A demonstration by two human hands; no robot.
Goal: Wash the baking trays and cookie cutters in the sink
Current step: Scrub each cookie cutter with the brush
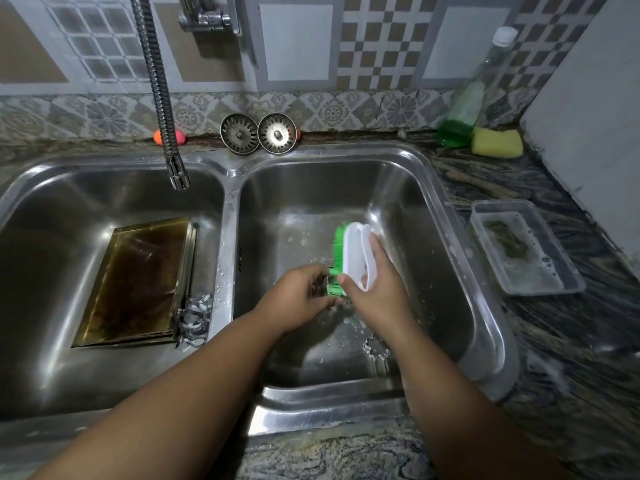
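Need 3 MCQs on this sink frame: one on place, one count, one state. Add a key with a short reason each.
1. Where do the baking trays lie?
A) in the left basin
B) in the right basin
C) on the counter

2. How many sink strainers stand on the ledge behind the sink?
A) one
B) two
C) four

3. What is the right hand doing?
A) resting open on the rim
B) gripping the scrub brush
C) squeezing the sponge

Key:
1 A: the stacked trays sit in the left basin.
2 B: two round strainers stand side by side.
3 B: its fingers curl round the white handle, with the green bristles against the cookie cutter that the left hand holds.
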